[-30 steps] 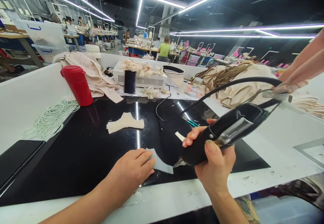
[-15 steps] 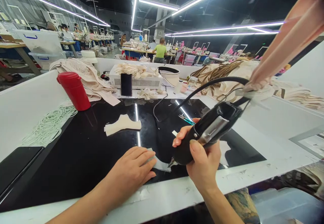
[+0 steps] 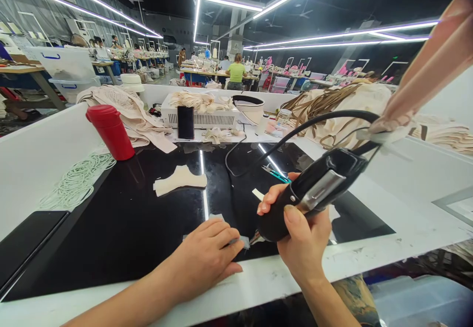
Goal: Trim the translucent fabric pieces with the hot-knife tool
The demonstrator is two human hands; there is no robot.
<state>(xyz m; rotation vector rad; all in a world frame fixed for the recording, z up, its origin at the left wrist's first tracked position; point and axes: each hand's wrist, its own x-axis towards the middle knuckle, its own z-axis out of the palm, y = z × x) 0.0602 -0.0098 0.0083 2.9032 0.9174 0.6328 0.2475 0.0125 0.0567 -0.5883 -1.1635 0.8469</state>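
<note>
My left hand lies palm down with its fingers stretched over a small pale grey fabric piece, pressing it on the black board. Most of that piece is hidden beneath the fingers. In my right hand is a black corded handheld tool with a narrow metal tip, tilted down to the left. Its tip is at the right end of the grey piece; whether it touches cannot be told. A pink fabric strip is tied to the tool's upper end. A cream curved fabric piece lies farther back.
Teal-handled snips lie behind my right hand. A red cup, green elastic loops and a dark flat device are at the left. A phone leans on a white vented box. The tool's cable arches over the board.
My left hand has slid right along the grey piece, covering more of it and coming closer to the tool tip. My right hand and the tool have shifted slightly right in the view.
</note>
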